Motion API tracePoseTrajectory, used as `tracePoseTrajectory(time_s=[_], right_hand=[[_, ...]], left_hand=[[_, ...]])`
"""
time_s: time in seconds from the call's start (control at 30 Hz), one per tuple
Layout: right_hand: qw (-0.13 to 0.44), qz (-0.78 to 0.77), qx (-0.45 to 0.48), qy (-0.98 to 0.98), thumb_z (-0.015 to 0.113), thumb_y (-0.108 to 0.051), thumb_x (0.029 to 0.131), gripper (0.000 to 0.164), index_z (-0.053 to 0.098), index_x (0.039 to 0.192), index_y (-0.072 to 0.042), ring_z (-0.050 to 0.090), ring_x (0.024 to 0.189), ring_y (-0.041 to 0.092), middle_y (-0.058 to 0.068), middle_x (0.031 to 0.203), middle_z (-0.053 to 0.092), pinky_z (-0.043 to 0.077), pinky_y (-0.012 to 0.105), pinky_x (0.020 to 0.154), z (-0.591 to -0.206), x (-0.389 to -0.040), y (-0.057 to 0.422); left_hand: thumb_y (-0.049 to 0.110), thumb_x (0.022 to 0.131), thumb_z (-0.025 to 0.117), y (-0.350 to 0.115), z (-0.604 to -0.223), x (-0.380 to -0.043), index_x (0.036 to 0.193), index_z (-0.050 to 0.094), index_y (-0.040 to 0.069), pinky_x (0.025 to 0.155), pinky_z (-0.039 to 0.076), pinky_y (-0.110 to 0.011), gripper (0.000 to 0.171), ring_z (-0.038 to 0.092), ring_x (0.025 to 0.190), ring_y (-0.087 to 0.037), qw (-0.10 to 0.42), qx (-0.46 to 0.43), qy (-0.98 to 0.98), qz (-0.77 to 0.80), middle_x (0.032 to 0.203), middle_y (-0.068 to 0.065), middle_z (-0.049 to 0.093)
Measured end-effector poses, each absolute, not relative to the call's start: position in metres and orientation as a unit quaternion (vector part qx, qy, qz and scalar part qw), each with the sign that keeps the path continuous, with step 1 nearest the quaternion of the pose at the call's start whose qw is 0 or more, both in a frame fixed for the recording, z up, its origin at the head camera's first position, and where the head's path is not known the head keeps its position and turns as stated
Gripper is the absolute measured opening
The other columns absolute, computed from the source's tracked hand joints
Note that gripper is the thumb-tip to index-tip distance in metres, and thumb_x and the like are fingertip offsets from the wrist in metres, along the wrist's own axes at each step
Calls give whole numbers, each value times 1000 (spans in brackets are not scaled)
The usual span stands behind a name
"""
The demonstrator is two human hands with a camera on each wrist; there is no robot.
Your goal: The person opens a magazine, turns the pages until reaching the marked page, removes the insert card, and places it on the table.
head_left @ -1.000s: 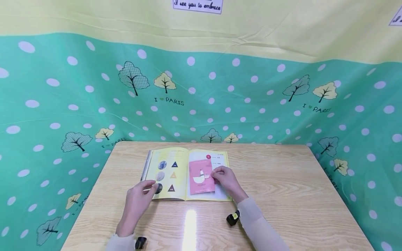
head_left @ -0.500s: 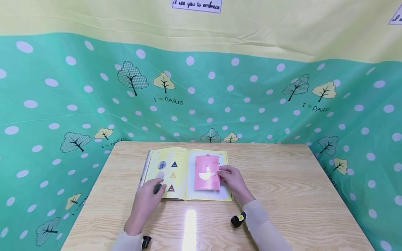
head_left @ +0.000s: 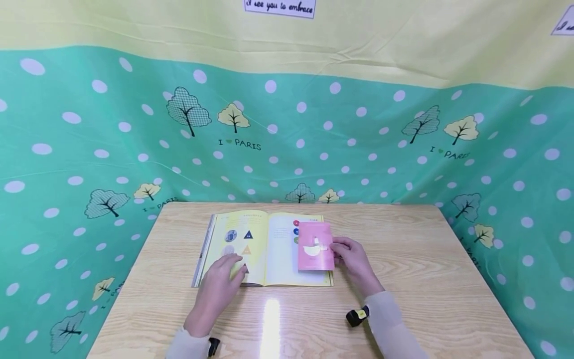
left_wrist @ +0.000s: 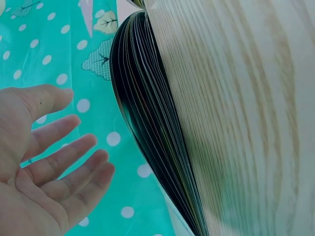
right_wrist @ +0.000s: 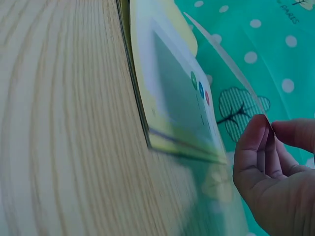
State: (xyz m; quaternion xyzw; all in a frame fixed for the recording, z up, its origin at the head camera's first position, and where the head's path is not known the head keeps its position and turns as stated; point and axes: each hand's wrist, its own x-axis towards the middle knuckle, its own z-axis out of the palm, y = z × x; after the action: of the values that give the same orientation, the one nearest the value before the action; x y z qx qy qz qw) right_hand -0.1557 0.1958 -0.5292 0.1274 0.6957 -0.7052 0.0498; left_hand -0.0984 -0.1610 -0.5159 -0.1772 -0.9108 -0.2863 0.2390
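An open book (head_left: 282, 254) with yellow-edged pages lies on the wooden table. Above its right page, near the outer edge, my right hand (head_left: 356, 262) pinches a pink card (head_left: 314, 257) with a white print by its right side. In the right wrist view, thumb and fingertips of the right hand (right_wrist: 275, 172) meet on the card's edge (right_wrist: 231, 64), which is raised off the page. My left hand (head_left: 219, 286) hovers over the lower left page, covering part of it. The left wrist view has that hand (left_wrist: 59, 157) with spread, relaxed fingers, apart from the book's page edges (left_wrist: 147, 108).
The wooden table (head_left: 403, 279) stretches to both sides of the book. Behind it hangs a green dotted cloth (head_left: 287, 149) with tree prints. A black strap device (head_left: 357, 316) sits at my right sleeve, and another (head_left: 214, 346) at my left.
The pink card, held in my right hand, has moved right across the right page, uncovering its inner part. My left hand has shifted right and further over the left page.
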Motion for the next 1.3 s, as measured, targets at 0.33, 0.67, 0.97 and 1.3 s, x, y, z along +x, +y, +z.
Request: tracePoseTrajectory(time_s=[0.33,0.67,0.97,1.3], right_hand=[[31,-680,149,717,63,-8,99,33,58,126,10,59,78,15,8,93,67,52,23,63,-532,-156,248],[23,-594,170,786,58,-16,102,37,57,131,7,59,86,14,15,109,65,54,24,68,-529,-151,297],[11,-444,155,883,56,-15,101,32,62,125,6,59,86,20,17,106,65,51,26,66,-533,-146,312],[-27,-358,130,924,61,-14,98,26,66,115,5,61,88,28,16,99,68,51,35,71,-534,-145,311]], left_hand=[[7,77,87,-166,-518,-96,105,72,-1,88,56,-51,33,67,102,-39,253,-181,-907,-283,110,-21,70],[7,78,86,-165,-517,-89,105,72,-1,88,57,-49,32,67,103,-37,240,-173,-911,-289,110,-19,70],[8,77,86,-167,-515,-85,105,72,-1,89,56,-49,33,67,104,-37,244,-180,-908,-289,111,-20,70],[8,78,86,-168,-516,-84,106,72,-1,89,56,-47,32,67,105,-36,244,-179,-909,-286,111,-20,70]])
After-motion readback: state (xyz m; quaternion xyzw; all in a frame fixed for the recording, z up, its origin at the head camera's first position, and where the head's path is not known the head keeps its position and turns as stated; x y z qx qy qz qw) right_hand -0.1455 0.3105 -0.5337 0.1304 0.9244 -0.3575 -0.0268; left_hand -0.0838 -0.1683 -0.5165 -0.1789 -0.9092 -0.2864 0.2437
